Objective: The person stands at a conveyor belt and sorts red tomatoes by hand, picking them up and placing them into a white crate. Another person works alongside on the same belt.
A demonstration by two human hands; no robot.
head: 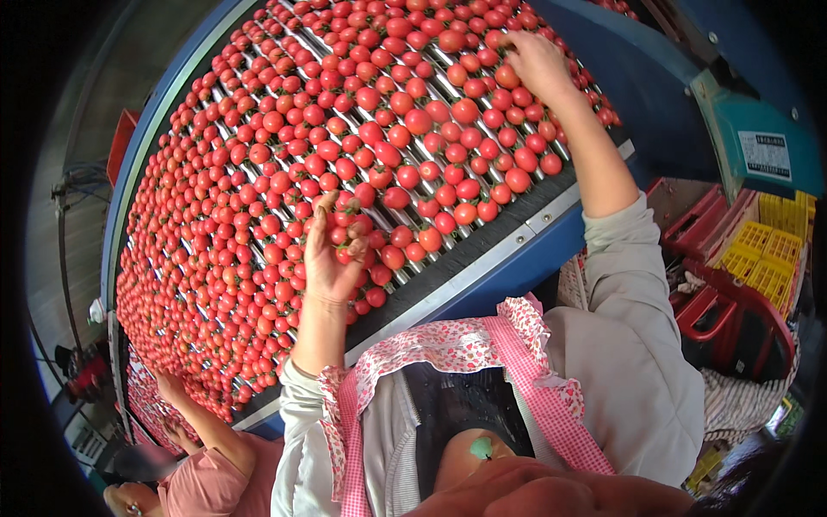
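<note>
Many small red tomatoes (418, 121), several with green calyxes, lie across a bed of shiny metal rollers (423, 152) in front of me. Palm up, my left hand (336, 258) is over the near part of the bed with its fingers curled. Red tomatoes show between those fingers; whether they are held or lie behind is unclear. My right hand (537, 68) reaches to the far right part of the bed, back of the hand up. Its fingertips are at a tomato (493, 39), and their grip is partly hidden.
A metal rail (478, 271) and blue frame edge the bed on my side. At lower left a co-worker's hand (169, 388) reaches over the tomatoes. Right of me are a teal machine housing (753, 139), yellow crates (762, 249) and a red-and-black chair (736, 323).
</note>
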